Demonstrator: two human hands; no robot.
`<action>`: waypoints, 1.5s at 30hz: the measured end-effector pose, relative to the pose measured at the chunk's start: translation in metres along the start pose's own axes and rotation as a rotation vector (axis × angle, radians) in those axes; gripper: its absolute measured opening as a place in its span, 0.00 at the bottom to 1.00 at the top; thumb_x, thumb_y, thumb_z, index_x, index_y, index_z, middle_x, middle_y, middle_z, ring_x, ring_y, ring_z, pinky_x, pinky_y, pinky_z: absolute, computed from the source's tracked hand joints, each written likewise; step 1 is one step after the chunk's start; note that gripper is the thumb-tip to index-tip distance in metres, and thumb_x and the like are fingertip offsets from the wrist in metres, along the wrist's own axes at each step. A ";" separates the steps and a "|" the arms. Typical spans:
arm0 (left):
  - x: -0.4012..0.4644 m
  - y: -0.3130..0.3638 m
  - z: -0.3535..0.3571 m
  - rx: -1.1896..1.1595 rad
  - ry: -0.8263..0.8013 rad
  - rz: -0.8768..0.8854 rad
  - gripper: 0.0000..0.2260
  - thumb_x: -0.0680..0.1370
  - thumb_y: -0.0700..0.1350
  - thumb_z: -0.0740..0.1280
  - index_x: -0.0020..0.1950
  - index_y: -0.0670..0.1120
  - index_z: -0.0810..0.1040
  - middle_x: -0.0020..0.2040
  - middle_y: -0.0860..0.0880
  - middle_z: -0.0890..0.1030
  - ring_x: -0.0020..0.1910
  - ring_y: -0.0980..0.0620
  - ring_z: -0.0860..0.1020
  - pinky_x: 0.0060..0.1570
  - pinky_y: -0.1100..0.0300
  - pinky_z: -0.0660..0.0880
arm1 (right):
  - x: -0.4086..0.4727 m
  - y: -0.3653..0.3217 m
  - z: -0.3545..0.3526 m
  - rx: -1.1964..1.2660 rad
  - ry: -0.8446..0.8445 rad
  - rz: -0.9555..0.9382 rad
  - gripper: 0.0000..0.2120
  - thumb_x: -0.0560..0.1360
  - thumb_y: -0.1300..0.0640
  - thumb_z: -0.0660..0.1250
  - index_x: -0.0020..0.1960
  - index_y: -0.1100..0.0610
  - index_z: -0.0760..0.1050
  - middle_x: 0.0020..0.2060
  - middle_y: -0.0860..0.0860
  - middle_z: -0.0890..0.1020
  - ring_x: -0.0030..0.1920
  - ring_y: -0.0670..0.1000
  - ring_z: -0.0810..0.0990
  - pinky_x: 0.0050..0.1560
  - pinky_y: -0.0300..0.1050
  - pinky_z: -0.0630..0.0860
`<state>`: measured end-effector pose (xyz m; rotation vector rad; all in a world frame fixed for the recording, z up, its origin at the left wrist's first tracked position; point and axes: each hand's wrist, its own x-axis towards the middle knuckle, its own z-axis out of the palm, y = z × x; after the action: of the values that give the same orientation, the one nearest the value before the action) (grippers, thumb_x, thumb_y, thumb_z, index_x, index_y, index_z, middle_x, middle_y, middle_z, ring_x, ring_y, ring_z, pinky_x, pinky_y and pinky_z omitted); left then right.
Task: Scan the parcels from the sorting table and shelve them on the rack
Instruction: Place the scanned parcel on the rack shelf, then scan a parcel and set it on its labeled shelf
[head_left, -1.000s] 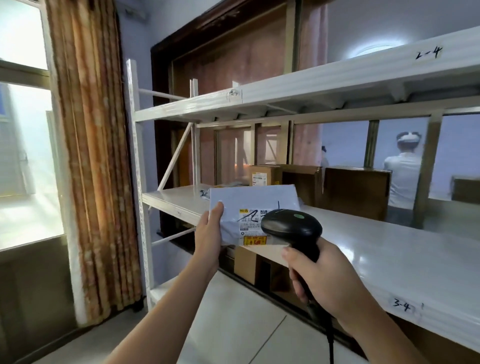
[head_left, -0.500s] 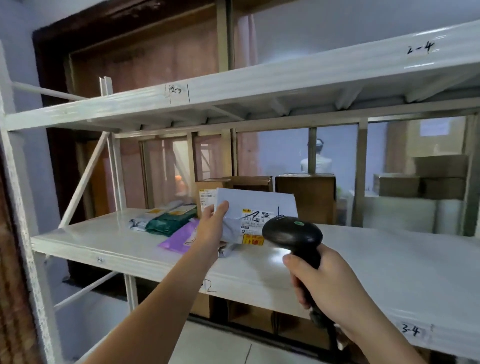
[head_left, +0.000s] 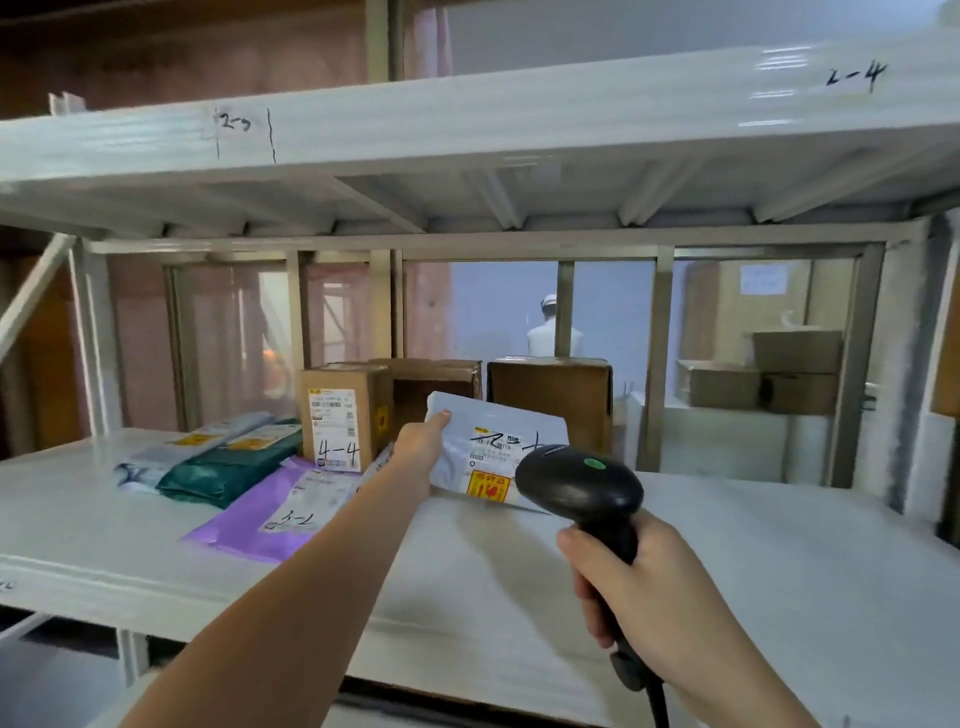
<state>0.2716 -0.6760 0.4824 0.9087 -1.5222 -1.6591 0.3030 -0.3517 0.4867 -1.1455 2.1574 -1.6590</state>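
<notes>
My left hand (head_left: 422, 451) grips the left edge of a white soft parcel (head_left: 494, 446) with a printed label and a yellow sticker. The parcel is held over the middle shelf (head_left: 727, 545) of the white rack, its lower edge at or just above the board. My right hand (head_left: 647, 587) holds a black barcode scanner (head_left: 579, 486) by its handle, low and in front of the parcel's right part. The scanner's head hides the parcel's lower right corner.
On the shelf to the left lie a purple mailer (head_left: 270, 514), a green mailer (head_left: 234, 467) and a white one (head_left: 161, 457). A labelled carton (head_left: 340, 415) and brown boxes (head_left: 550, 400) stand behind. The upper shelf (head_left: 467, 124) hangs overhead. A person (head_left: 545, 332) stands beyond the rack.
The view has closed in on the rack and swung right. My left hand has carried the white parcel forward and down over the middle shelf. My right hand keeps the scanner.
</notes>
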 end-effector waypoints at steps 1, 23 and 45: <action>0.010 -0.002 0.002 0.016 0.002 0.010 0.19 0.83 0.59 0.67 0.63 0.44 0.78 0.54 0.43 0.86 0.55 0.41 0.85 0.64 0.42 0.80 | 0.002 0.001 0.001 -0.005 0.009 0.010 0.11 0.78 0.55 0.67 0.39 0.60 0.74 0.23 0.52 0.77 0.22 0.50 0.74 0.27 0.41 0.74; 0.044 -0.008 0.010 0.549 0.158 0.387 0.23 0.85 0.48 0.65 0.79 0.44 0.68 0.77 0.41 0.70 0.77 0.40 0.66 0.76 0.42 0.66 | 0.007 -0.012 0.035 -0.052 0.168 0.101 0.08 0.78 0.56 0.66 0.42 0.59 0.74 0.24 0.49 0.77 0.23 0.49 0.76 0.27 0.39 0.74; -0.153 -0.058 0.110 1.017 -0.723 0.748 0.23 0.84 0.65 0.61 0.75 0.56 0.76 0.82 0.52 0.68 0.80 0.47 0.66 0.81 0.45 0.60 | -0.163 0.004 -0.021 -0.134 0.337 0.310 0.05 0.79 0.53 0.66 0.47 0.54 0.74 0.31 0.51 0.80 0.26 0.46 0.78 0.30 0.39 0.76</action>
<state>0.2530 -0.4853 0.4374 0.0352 -2.8352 -0.5886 0.4007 -0.2275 0.4428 -0.5448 2.5237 -1.6807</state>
